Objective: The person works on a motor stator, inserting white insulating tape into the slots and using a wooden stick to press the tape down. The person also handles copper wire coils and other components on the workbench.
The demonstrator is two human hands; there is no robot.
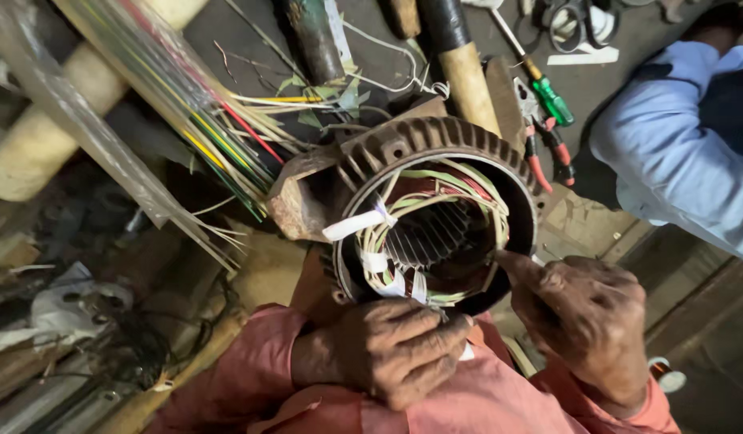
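Cluttered workshop floor behind, your left hand [387,350] grips the ribbed rusty motor stator [436,213] at its lower rim while your right hand [584,317] presses its green-sleeved copper windings [436,193], probably mid-lacing; next tuck needs steady fingers.

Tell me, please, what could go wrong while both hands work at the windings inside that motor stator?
The left hand grips the near rim of the stator while the right hand presses a finger into the windings; a slip could scrape wire insulation. The loose white tape ends may snag and pull free. The stator seems propped on the lap, so it might roll toward the pliers.
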